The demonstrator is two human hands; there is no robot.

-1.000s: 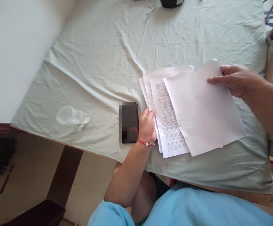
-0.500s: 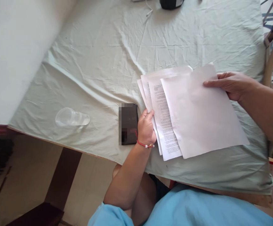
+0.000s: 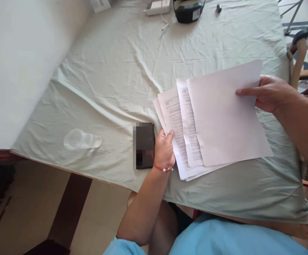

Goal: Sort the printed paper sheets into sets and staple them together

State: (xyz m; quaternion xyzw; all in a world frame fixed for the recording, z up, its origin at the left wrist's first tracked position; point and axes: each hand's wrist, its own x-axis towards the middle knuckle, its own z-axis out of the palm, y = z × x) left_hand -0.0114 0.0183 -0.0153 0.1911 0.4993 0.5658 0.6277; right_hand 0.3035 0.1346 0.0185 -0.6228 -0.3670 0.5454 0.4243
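Note:
Several sheets of paper, fanned out, are held between my two hands above the cloth-covered table. My left hand [image 3: 164, 150], with a red beaded string on its wrist, pinches the left edge of the printed sheets [image 3: 173, 118], thumb on top. At the upper right, my right hand [image 3: 272, 92] grips the blank-faced top sheet [image 3: 228, 117] by its right edge, thumb on its face and fingers underneath. Lines of small print show on the sheets to the left, too small to read. Just left of my left hand lies a dark phone [image 3: 145, 145], partly blurred out.
A clear plastic cup [image 3: 82, 139] lies on its side on the pale green tablecloth [image 3: 111, 81]. Along the far side are a black strapped device [image 3: 189, 13], a white box with a cable [image 3: 157, 7] and a small dark object [image 3: 219, 8]. A wooden chair [image 3: 299, 60] stands to the right.
My right hand has moved slightly right, carrying the top sheet rightward and up. Another printed sheet now shows separately in the fan. The camera view has tilted so more of the far side shows.

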